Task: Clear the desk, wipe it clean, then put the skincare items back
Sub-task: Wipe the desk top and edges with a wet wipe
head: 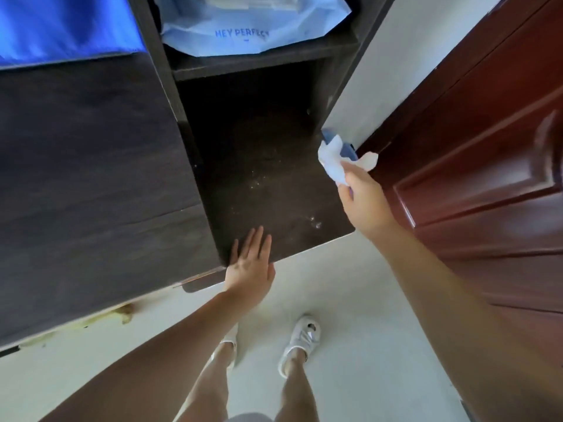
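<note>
Head view looks down on a dark wooden counter (268, 184), the landmark for everything else here. Its top carries pale specks and smudges, thickest near the middle and toward its front right corner. To the left of the counter stands a tall dark cabinet panel (85, 166) with a bright blue sheet (61, 22) above it. Right of the counter, past a strip of white wall, is a reddish-brown panelled door (475, 166). Behind and above the counter a shelf holds a light blue bag (243, 25) printed with "HEY PERFECT". Below the counter's front edge lies a pale floor (350, 300), where the person's two white shoes (300, 341) stand.

The left hand (248, 264) lies flat, fingers spread and grasping nothing, its palm over the counter's front left edge. The right hand (362, 197) is raised over the counter's right edge, clenched around a crumpled white wipe (332, 161). Just behind the wipe, at the counter's far right corner beside the wall, a small blue object (345, 149) shows; whether the hand also holds it cannot be told.
</note>
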`<state>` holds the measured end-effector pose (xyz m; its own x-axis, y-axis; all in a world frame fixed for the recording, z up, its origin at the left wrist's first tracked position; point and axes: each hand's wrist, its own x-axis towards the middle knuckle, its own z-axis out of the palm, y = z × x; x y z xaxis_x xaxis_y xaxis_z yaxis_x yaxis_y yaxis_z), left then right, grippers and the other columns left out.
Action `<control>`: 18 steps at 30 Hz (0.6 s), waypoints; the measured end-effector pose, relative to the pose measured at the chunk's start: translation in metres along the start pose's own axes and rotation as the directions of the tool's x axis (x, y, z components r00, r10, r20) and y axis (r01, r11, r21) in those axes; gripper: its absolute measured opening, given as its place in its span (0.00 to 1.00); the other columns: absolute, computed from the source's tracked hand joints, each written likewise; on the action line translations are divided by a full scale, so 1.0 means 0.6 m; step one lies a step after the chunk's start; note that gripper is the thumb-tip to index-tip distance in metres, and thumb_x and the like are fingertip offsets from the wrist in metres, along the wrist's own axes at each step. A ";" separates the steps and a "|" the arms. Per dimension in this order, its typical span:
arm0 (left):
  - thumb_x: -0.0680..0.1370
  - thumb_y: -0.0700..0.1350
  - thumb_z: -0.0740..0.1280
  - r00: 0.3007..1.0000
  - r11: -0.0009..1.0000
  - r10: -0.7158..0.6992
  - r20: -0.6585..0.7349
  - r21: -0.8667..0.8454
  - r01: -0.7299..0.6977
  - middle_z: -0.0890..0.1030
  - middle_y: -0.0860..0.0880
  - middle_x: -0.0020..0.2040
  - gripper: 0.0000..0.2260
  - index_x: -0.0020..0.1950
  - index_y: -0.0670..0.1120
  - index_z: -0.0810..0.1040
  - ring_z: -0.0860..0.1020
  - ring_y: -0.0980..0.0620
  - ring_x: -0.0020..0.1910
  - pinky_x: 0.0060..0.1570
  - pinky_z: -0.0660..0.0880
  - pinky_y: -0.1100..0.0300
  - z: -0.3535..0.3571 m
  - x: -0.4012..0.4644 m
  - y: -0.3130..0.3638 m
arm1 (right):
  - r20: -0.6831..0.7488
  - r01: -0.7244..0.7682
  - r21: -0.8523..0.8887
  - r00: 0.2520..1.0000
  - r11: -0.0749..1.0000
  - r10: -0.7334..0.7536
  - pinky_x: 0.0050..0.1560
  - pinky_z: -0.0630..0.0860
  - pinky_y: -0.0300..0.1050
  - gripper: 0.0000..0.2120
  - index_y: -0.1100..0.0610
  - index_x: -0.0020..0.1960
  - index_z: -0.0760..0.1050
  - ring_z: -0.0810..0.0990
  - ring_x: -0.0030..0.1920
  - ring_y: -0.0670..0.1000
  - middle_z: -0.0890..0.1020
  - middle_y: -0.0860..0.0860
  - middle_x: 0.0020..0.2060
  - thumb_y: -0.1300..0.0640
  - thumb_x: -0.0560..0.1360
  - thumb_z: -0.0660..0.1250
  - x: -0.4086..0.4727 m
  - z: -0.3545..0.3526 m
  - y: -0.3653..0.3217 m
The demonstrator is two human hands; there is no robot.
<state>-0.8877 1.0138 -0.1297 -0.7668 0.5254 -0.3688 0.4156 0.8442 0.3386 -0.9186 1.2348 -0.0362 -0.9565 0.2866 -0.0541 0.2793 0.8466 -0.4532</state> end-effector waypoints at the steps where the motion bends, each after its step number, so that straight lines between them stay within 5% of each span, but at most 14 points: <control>1: 0.78 0.47 0.57 1.000 0.999 0.004 -0.025 0.047 -0.003 0.52 0.44 0.76 0.27 0.75 0.44 0.53 0.49 0.47 0.75 0.71 0.44 0.48 0.011 -0.002 -0.004 | 0.120 0.112 -0.072 0.987 0.991 -0.103 0.63 0.72 0.52 0.18 0.63 0.66 0.70 0.74 0.62 0.60 0.76 0.60 0.62 0.59 0.78 0.55 0.000 0.023 0.020; 5: 0.72 0.50 0.52 0.994 0.989 -0.035 -0.102 0.137 0.049 0.68 0.42 0.71 0.27 0.70 0.44 0.62 0.59 0.47 0.70 0.67 0.57 0.42 0.036 -0.001 0.000 | 0.545 0.392 -0.151 0.799 0.907 -0.255 0.63 0.71 0.62 0.23 0.56 0.70 0.65 0.64 0.70 0.64 0.65 0.56 0.72 0.55 0.76 0.57 -0.022 0.088 0.116; 8: 0.72 0.49 0.53 0.980 0.987 -0.081 -0.180 0.123 0.104 0.67 0.42 0.71 0.27 0.71 0.45 0.61 0.58 0.47 0.71 0.70 0.53 0.44 0.048 0.003 0.014 | 0.418 0.379 0.010 0.839 0.925 -0.348 0.64 0.71 0.56 0.21 0.58 0.66 0.71 0.67 0.68 0.61 0.69 0.56 0.69 0.52 0.75 0.57 -0.013 0.067 0.128; 11: 0.73 0.49 0.54 0.970 0.979 -0.120 -0.213 0.135 0.151 0.67 0.42 0.71 0.27 0.71 0.45 0.61 0.58 0.46 0.71 0.69 0.51 0.45 0.061 0.006 0.025 | 0.273 0.242 0.014 0.933 0.970 -0.237 0.64 0.68 0.44 0.17 0.61 0.66 0.69 0.67 0.69 0.57 0.69 0.58 0.69 0.59 0.79 0.57 0.014 0.065 0.112; 14: 0.73 0.49 0.54 0.953 0.971 -0.162 -0.255 0.130 0.200 0.66 0.42 0.71 0.27 0.72 0.44 0.61 0.57 0.46 0.72 0.70 0.49 0.46 0.067 0.008 0.034 | 0.321 0.184 -0.117 0.937 0.976 -0.138 0.70 0.61 0.63 0.20 0.66 0.68 0.64 0.55 0.72 0.69 0.61 0.70 0.70 0.61 0.78 0.60 0.011 0.133 0.089; 16: 0.73 0.49 0.54 0.933 0.966 -0.207 -0.294 0.087 0.242 0.66 0.41 0.71 0.27 0.72 0.43 0.61 0.57 0.45 0.72 0.71 0.48 0.48 0.073 0.000 0.040 | 0.291 0.040 -0.164 0.957 0.986 0.009 0.74 0.48 0.60 0.28 0.63 0.73 0.55 0.48 0.74 0.67 0.53 0.68 0.73 0.48 0.80 0.54 -0.005 0.178 0.060; 18: 0.74 0.49 0.54 0.902 0.952 -0.279 -0.328 0.030 0.306 0.66 0.39 0.71 0.27 0.71 0.40 0.61 0.57 0.45 0.71 0.71 0.48 0.48 0.084 -0.017 0.043 | 0.246 0.129 -0.191 0.966 0.973 -0.080 0.74 0.44 0.57 0.30 0.63 0.74 0.52 0.49 0.75 0.65 0.53 0.67 0.74 0.45 0.79 0.49 -0.028 0.214 0.025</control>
<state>-0.8446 1.0356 -0.1610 -0.9686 0.2032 -0.1434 0.1758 0.9672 0.1836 -0.9095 1.1850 -0.1565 -0.9670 0.0984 -0.2350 0.1640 0.9464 -0.2784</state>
